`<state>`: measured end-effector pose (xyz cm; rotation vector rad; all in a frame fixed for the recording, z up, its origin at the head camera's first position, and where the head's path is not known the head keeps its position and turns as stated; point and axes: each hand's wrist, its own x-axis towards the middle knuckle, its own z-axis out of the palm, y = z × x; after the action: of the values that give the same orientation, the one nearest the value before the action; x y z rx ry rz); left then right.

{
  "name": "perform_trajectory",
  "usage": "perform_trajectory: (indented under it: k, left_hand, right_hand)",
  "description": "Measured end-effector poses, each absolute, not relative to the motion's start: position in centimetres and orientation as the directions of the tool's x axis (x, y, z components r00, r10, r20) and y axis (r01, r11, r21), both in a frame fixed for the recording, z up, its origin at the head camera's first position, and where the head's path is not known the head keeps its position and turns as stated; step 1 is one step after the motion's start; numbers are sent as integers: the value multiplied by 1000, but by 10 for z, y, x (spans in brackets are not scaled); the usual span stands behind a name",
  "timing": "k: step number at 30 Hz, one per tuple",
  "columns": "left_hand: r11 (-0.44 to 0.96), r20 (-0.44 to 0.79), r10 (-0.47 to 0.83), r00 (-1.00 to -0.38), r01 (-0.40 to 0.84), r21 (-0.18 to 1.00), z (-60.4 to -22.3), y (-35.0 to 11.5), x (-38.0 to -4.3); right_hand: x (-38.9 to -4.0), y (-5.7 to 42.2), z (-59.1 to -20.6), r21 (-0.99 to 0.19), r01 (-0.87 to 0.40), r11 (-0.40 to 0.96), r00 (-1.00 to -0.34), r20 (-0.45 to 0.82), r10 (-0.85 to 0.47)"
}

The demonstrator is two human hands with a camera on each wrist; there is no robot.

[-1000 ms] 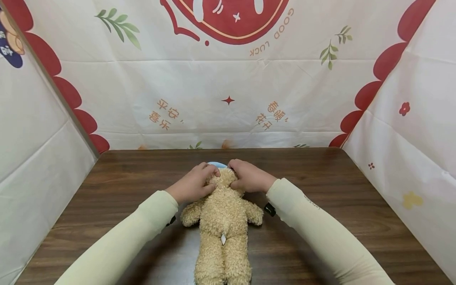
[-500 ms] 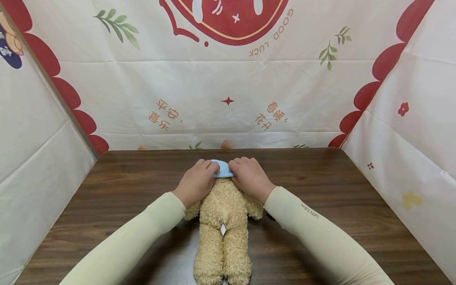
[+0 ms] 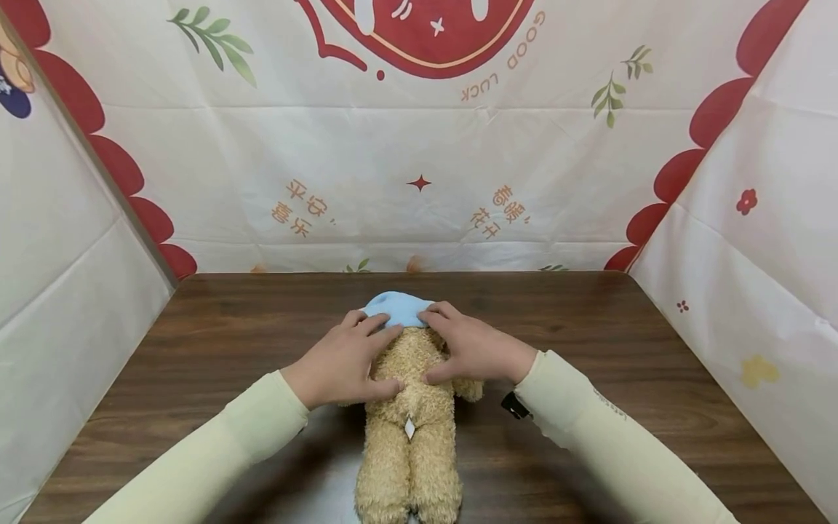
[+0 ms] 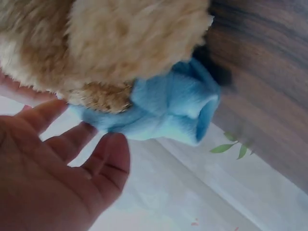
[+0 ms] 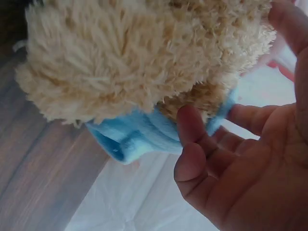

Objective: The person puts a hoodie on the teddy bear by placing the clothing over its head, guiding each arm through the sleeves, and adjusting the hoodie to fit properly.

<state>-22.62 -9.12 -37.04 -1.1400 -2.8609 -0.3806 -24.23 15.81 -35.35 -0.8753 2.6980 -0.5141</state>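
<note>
A tan, curly-furred teddy bear [image 3: 422, 404] lies on the table with its legs toward me. Light blue soft cloth [image 3: 396, 306] covers its head, and a folded, tube-like opening shows at one end of this cloth [image 4: 168, 101] in the left wrist view. My left hand [image 3: 343, 360] spreads over the bear's left side in the head view, fingertips at the cloth's lower edge and thumb on the body. From the other side my right hand [image 3: 481, 346] mirrors it, fingers touching the cloth and thumb on the fur. The bear's face is hidden.
The dark wooden table [image 3: 249, 327] ends at a white printed cloth wall [image 3: 419, 145] behind the bear. More white cloth [image 3: 740, 291] closes in the right side, and another sheet [image 3: 72, 291] the left.
Both hands gripped the cloth's edge and drew it toward me over the bear's head. Now their fingers have loosened and spread, with more blue cloth showing.
</note>
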Motion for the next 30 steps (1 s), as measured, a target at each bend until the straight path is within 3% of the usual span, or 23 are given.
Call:
perform_trajectory:
  k: [6, 10, 14, 19, 30]
  left_hand:
    - [694, 107, 702, -704, 711, 116, -383, -91, -217]
    - [682, 178, 702, -690, 723, 109, -392, -91, -215]
    - [662, 257, 704, -662, 743, 101, -397, -89, -217]
    - [641, 272, 724, -634, 764, 74, -398, -84, -218]
    - [577, 311, 758, -574, 811, 92, -399, -78, -214]
  right_hand:
    - [-240, 149, -369, -287, -605, 743, -777, 6, -630]
    - [-239, 145, -377, -215, -629, 748, -774, 74, -629]
    - [-238, 146, -381, -201, -621, 757, -782, 99, -615]
    - [-237, 149, -385, -197, -638, 744, -769, 123, -627]
    - [-228, 150, -388, -82, -715, 695, -692, 230, -685]
